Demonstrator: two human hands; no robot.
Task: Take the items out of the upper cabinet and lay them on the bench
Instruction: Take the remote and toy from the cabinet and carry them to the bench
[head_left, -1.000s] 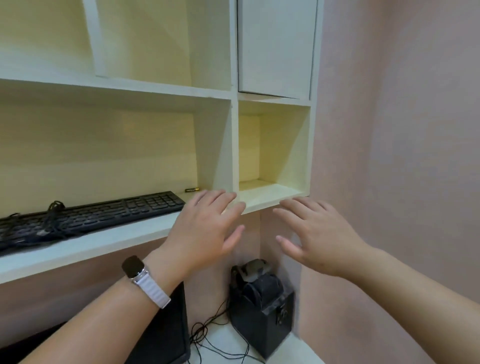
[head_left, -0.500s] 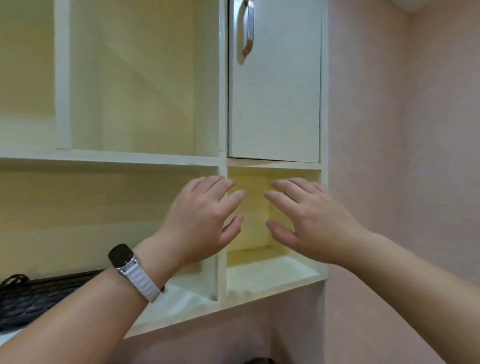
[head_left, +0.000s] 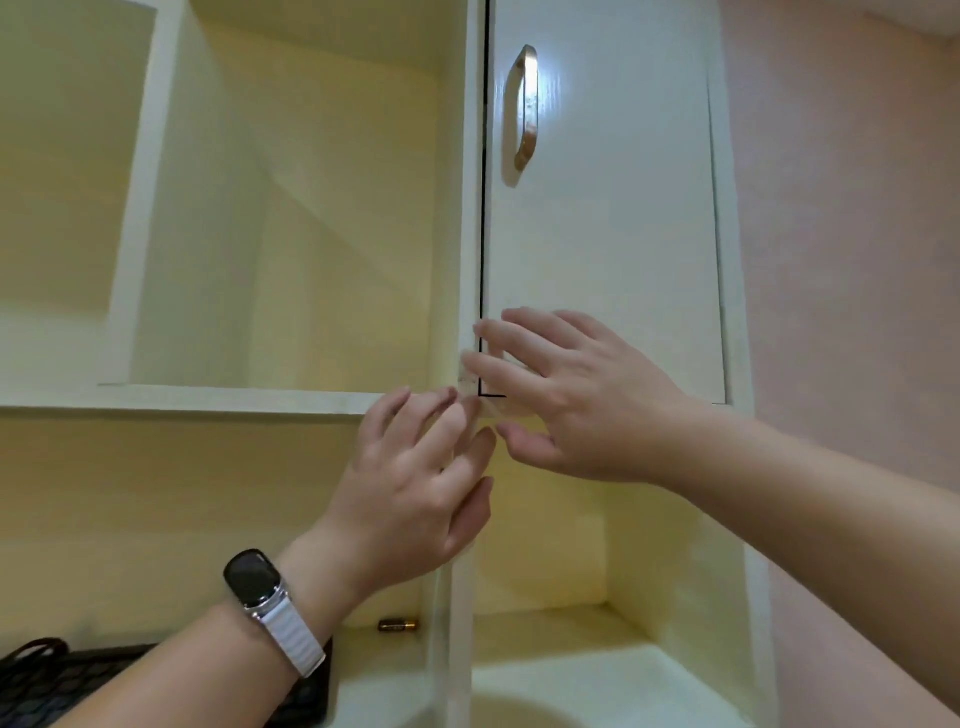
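While the upper cabinet door sits flush and closed, its contents stay hidden, so nothing is out yet and the whole unloading remains. Door: flat, pale, faint wood-grain laminate; arched metal handle near its left edge, polished, untouched. Right hand hovers at the door's lower left corner, fingers spread, grip open and empty; contact with the door cannot be told. Left hand just below it, also open, holding nothing, a dark-faced watch with ribbed white band on the wrist. Open cream shelves alongside, smooth, matte. Lower shelf carries a small battery and a black keyboard. No tabletop visible.
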